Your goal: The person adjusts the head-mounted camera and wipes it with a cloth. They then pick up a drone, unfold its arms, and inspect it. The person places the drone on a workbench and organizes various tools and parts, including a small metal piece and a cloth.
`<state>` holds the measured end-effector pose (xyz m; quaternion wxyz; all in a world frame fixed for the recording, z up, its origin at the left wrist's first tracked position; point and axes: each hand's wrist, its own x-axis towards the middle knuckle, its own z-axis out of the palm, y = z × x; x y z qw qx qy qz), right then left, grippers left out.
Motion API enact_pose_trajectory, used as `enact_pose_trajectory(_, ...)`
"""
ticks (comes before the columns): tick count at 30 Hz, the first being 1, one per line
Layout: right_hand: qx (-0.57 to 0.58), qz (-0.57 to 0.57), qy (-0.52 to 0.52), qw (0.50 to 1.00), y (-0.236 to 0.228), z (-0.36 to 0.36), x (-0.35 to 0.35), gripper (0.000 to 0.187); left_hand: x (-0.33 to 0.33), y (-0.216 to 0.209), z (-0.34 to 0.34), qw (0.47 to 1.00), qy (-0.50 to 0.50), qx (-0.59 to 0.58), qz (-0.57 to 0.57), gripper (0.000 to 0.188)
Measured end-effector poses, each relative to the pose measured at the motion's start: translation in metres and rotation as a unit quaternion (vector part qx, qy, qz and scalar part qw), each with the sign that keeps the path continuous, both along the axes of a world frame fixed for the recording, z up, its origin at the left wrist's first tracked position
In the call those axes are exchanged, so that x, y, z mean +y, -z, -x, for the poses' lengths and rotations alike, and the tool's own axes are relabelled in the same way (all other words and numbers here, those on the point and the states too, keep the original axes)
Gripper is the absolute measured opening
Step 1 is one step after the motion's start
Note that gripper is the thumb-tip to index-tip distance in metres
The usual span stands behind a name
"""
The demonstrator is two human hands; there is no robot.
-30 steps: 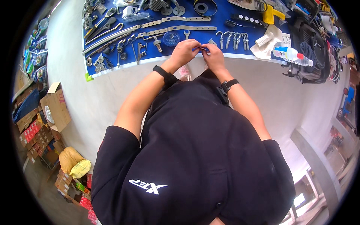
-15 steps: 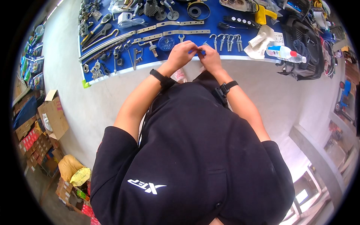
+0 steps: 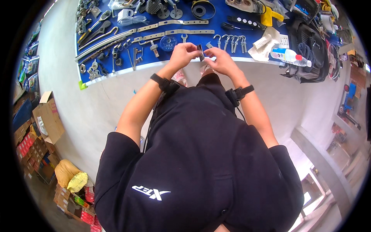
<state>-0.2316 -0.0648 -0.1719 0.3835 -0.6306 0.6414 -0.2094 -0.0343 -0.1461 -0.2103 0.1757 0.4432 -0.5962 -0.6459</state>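
Just over the near edge of the blue-covered table (image 3: 154,56), my left hand (image 3: 183,56) pinches a small dark, narrow piece (image 3: 200,52) whose exact kind I cannot make out. My right hand (image 3: 225,63) is close on its right, thumb and forefinger apart with nothing visible between them. Past the left fingers lie an open-end wrench (image 3: 184,38) and a round blue tin (image 3: 168,43). Several hook bolts (image 3: 234,43) stand in a row beyond the right hand, with a small grey piece (image 3: 209,45) beside them.
Long perforated metal strips (image 3: 174,34) lie across the table. Wrenches (image 3: 101,31) and small metal fittings fill its left side. At the right are a pale cloth glove (image 3: 265,44), a plastic bottle (image 3: 290,56) and a black bag (image 3: 309,50). Cardboard boxes (image 3: 49,118) stand at far left.
My hands have drawn apart; the right has moved off to the right and its fingers have opened. The small dark piece now shows upright at my left fingertips.
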Motion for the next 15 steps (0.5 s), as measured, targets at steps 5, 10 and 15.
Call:
enact_pose_trajectory(5,0.191,0.052,0.007,0.98,-0.004,0.009,-0.025,0.021,-0.009,0.01,0.012,0.994,-0.071,-0.051,-0.061,0.017)
enact_pose_trajectory(10,0.305,0.131,-0.103,0.938,0.019,0.013,-0.045,0.014,-0.016,0.022,0.032,0.993,-0.079,-0.08,-0.044,0.016)
enact_pose_trajectory(15,0.324,0.112,-0.085,0.935,0.019,0.025,-0.04,0.01,-0.021,0.026,0.047,0.993,-0.063,-0.098,-0.028,0.017)
